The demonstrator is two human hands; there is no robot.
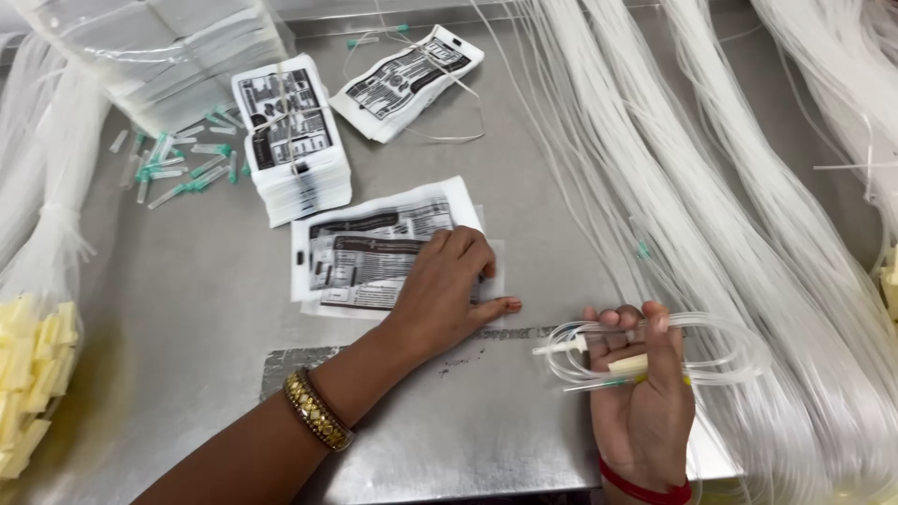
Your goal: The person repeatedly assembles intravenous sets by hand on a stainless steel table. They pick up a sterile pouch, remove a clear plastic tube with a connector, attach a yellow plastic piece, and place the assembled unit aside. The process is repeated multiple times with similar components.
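My left hand (447, 290) rests palm down on a flat printed white pouch (374, 248) lying on the steel table (206, 290), fingers bent over its right edge. A gold bangle (316, 410) sits on that wrist. My right hand (644, 393) is at the lower right, palm up, closed around a coiled loop of clear plastic tubing (711, 351) with a white and yellow fitting at its left end. A red band circles that wrist.
A stack of printed pouches (292, 140) bound with string stands behind, with another pouch bundle (409, 79) further back. Small green-capped needles (182, 168) lie scattered at left. Long bundles of clear tubing (748, 187) cover the right side. Yellow parts in a bag (33, 374) lie far left.
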